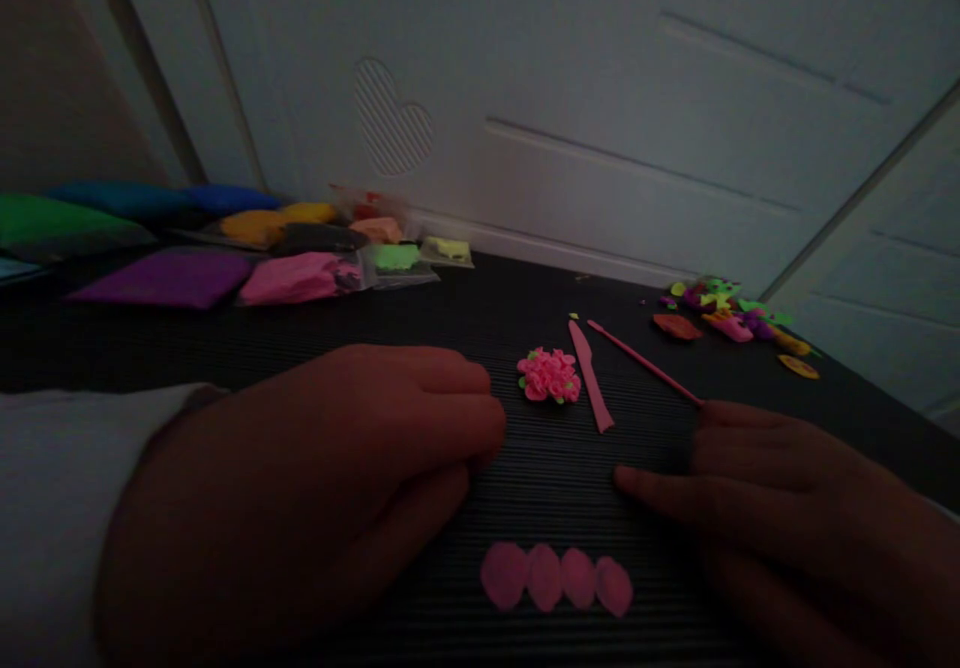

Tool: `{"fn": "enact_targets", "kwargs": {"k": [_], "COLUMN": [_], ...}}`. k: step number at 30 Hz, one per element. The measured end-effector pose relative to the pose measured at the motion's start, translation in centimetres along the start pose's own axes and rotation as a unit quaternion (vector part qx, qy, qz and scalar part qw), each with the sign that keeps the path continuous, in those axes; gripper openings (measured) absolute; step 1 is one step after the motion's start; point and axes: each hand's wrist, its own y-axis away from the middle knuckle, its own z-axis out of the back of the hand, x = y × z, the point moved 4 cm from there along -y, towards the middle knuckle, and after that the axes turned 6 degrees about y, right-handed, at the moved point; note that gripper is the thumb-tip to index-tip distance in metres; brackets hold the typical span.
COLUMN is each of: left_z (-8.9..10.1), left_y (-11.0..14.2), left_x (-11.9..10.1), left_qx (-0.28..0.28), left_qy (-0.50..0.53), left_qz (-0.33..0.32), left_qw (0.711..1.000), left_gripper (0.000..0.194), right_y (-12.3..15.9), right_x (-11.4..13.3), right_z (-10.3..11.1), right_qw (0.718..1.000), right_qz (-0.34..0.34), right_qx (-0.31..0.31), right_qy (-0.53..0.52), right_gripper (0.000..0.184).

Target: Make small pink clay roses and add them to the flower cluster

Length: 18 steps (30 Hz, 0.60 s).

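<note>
Near the table's front lies a row of several flat pink clay discs (544, 576), their edges meeting. My left hand (337, 468) rests to their left, fingers pressed together and thumb tucked along them; its palm side is hidden. To the right of the discs, my right hand (780, 508) lies low over the table with the index finger stretched out and holds nothing visible. Beyond my left fingertips sits a cluster of small pink clay flowers (550, 376) with green bits. Beside it lie a pink plastic clay knife (591, 378) and a thin pink stick (645, 363), whose near end reaches my right fingers.
Bags of coloured clay line the back left, among them a purple pack (169, 278), a pink one (300, 276) and a green one (60, 223). A heap of colourful clay pieces (731, 313) lies at the back right. A white panel (525, 78) rises behind the dark table.
</note>
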Motion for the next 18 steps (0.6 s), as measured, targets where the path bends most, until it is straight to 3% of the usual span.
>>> {"fn": "enact_targets", "kwargs": {"k": [10, 18], "left_z": [0.05, 0.05], "left_y": [0.10, 0.05], "left_x": [0.01, -0.17], "left_qx": [-0.003, 0.002], "left_qy": [0.017, 0.007], "left_qz": [-0.012, 0.011], "left_qw": [1.000, 1.000], "left_gripper": [0.023, 0.026], "right_y": [-0.08, -0.40], "right_x": [0.39, 0.06], "right_z": [0.20, -0.08], "right_qw": [1.000, 1.000], "right_qz": [0.001, -0.014], "right_qx": [-0.007, -0.022], "right_qy": [0.025, 0.001], "right_gripper": [0.049, 0.042]}}
